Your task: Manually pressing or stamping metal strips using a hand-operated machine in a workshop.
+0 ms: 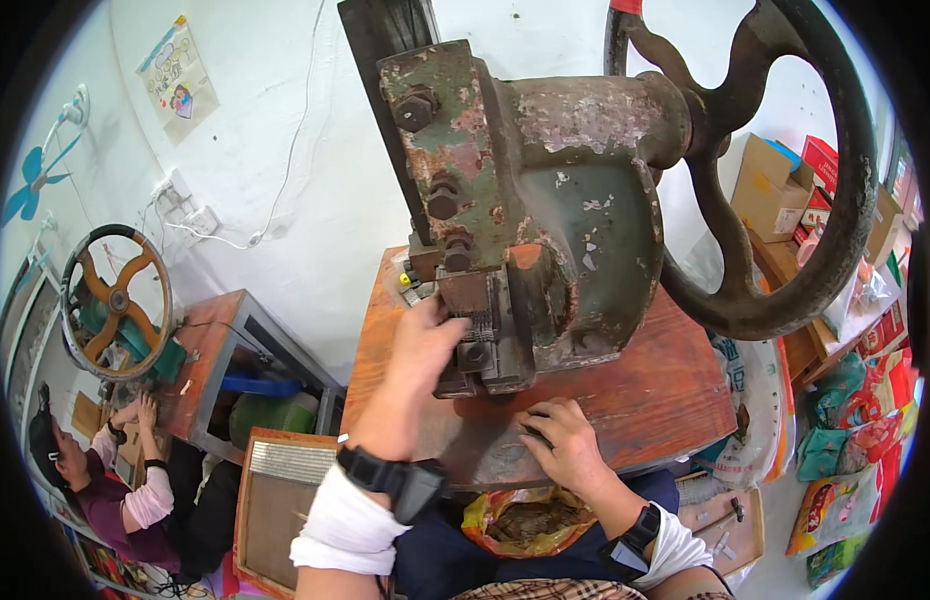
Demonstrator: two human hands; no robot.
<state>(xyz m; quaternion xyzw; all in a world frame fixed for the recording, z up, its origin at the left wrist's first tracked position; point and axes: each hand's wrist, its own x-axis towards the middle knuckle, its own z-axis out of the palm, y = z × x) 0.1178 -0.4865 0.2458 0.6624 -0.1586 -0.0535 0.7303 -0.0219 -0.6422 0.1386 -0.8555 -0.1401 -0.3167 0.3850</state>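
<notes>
A heavy hand press (pixel 595 220) with chipped green paint stands on a reddish-brown wooden table (pixel 665 405). My left hand (pixel 422 345) reaches up to the die block (pixel 480 322) under the ram, fingers bent together at its left side. Its fingertips are partly hidden, and what they pinch there, if anything, cannot be made out. Near the table's front edge rests my right hand (pixel 567 438), its fingers loosely bent and apart from the thumb, with nothing visible in it. A yellow-red bag (pixel 530 520) holding brownish contents sits below, between my legs.
A large handwheel (pixel 855 200) juts from the press's right side. Left of my table stand a shallow wooden tray (pixel 275 500) and another press with a handwheel (pixel 115 300), where a person (pixel 115 490) works. Bags (pixel 835 490) and cartons (pixel 770 190) crowd the right.
</notes>
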